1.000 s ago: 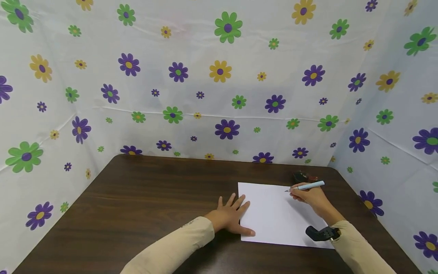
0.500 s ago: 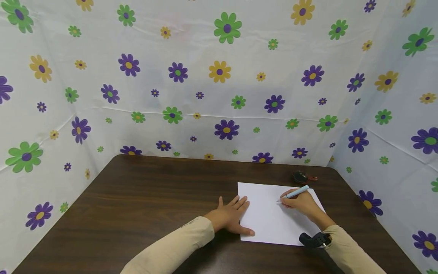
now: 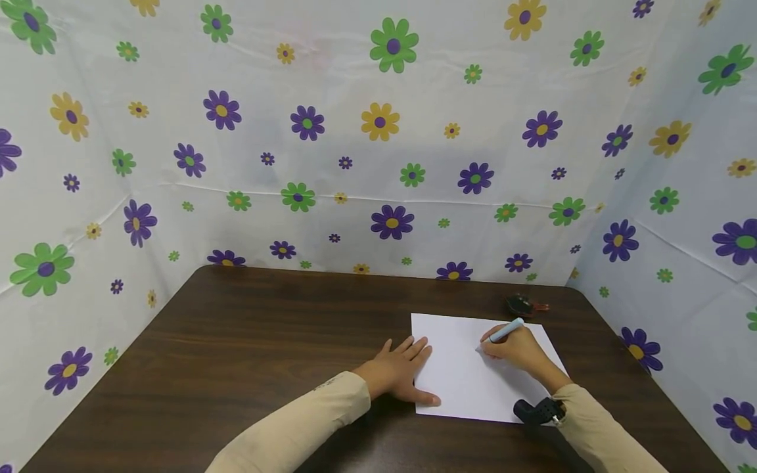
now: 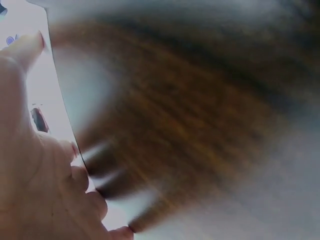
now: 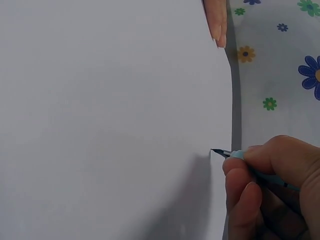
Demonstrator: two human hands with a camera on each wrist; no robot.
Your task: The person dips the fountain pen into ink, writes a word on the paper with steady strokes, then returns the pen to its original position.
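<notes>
A white sheet of paper [image 3: 455,387] lies on the dark wooden table. My left hand [image 3: 395,373] rests flat with fingers spread over the paper's left edge; its thumb [image 4: 25,50] lies on the sheet in the left wrist view. My right hand [image 3: 516,349] pinches a light blue fountain pen [image 3: 507,330] between thumb and fingers, over the right half of the paper. In the right wrist view the pen's dark pointed nib [image 5: 220,151] is right at the paper's surface, with a shadow beside it. No marks show on the sheet.
Behind the paper, at the table's back right, lies a small dark shiny object [image 3: 519,304] with a reddish end. A black wrist device [image 3: 535,412] sits on the right wrist. Flower-patterned cloth [image 3: 331,151] encloses the brown table [image 3: 248,341] at the back and sides.
My right hand has moved left and toward me with the pen, from the sheet's upper right to nearer its middle. My left hand has stayed in place on the edge.
</notes>
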